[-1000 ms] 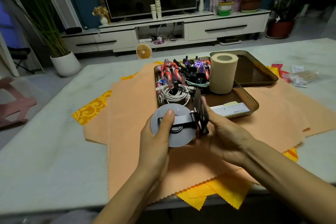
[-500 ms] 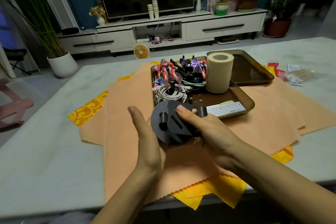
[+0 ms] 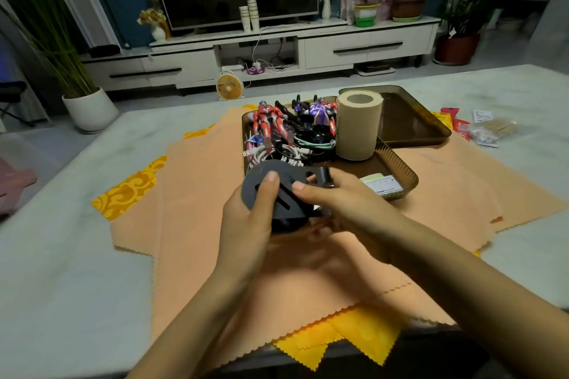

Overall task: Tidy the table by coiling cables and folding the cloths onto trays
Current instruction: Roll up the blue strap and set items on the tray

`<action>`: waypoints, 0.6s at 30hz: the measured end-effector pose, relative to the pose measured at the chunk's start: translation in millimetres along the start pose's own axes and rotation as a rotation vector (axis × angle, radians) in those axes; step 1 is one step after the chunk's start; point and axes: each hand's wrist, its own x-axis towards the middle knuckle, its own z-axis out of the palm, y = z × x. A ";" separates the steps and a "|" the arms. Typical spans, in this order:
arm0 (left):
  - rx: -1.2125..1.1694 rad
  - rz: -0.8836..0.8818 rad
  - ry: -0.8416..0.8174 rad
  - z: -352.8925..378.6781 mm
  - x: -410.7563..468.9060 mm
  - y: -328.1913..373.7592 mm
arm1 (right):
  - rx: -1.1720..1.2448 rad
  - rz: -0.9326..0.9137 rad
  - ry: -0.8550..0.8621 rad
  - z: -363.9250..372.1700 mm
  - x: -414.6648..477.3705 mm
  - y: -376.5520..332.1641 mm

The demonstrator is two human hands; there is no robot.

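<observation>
Head view: both hands hold a dark round stand [image 3: 259,177] above the orange cloths [image 3: 197,194], just in front of the near tray [image 3: 400,168]. Left hand [image 3: 246,224] grips it from below with the thumb pressed on its face; right hand [image 3: 354,209] curls its fingers over the right side. Orange cloths lie spread flat on the worktop [image 3: 61,255], with a yellow cloth [image 3: 129,194] showing beneath them. Coiled cables [image 3: 278,152], toy figures [image 3: 271,128] and a paper roll [image 3: 358,126] sit in the near tray. Far tray [image 3: 415,123] lies just behind it.
</observation>
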 end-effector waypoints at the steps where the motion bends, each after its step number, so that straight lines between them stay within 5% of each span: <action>1: 0.014 0.038 -0.013 1.3 4.0 0.6 | -0.009 0.006 0.001 -6.5 3.8 -3.9; 7: 0.607 0.304 -0.055 2.8 31.0 -10.7 | -0.131 -0.002 0.318 -56.8 38.0 -11.6; 10: 0.827 0.372 -0.211 -0.1 32.3 -26.9 | -0.293 0.097 0.437 -70.5 52.8 -1.4; 18: 1.053 0.408 -0.304 3.2 30.0 -46.1 | -0.268 0.121 0.360 -73.3 62.9 4.4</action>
